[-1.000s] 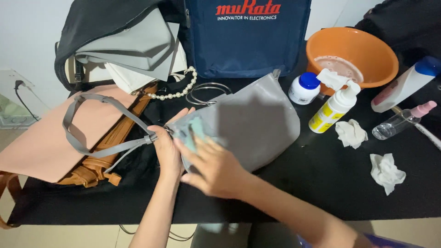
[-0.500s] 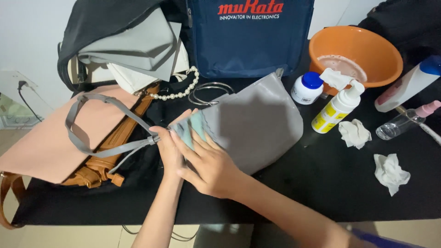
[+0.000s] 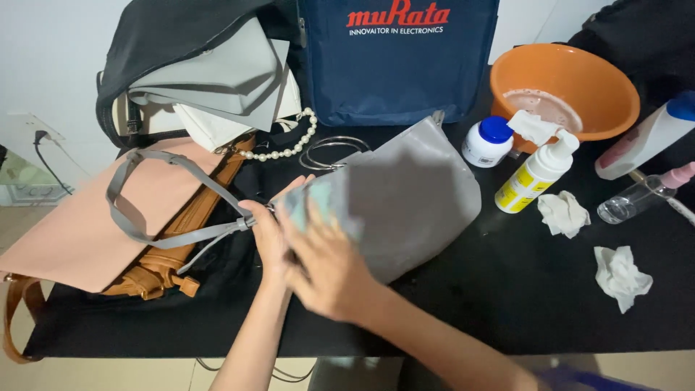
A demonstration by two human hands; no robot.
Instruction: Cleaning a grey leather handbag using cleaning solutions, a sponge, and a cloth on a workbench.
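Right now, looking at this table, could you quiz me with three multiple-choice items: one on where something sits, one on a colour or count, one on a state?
1. Where is the orange basin?
A. far right of the table
B. on the floor
C. inside the navy bag

2. How many crumpled tissues lie on the table's bare right part?
A. none
B. two
C. five

3. What is the right hand doing?
A. resting off the table
B. gripping the pump bottle
C. pressing a pale green cloth on the grey bag

Answers:
1 A, it sits behind the bottles.
2 B, one tissue and another tissue.
3 C, while the left hand holds the bag's strap end.
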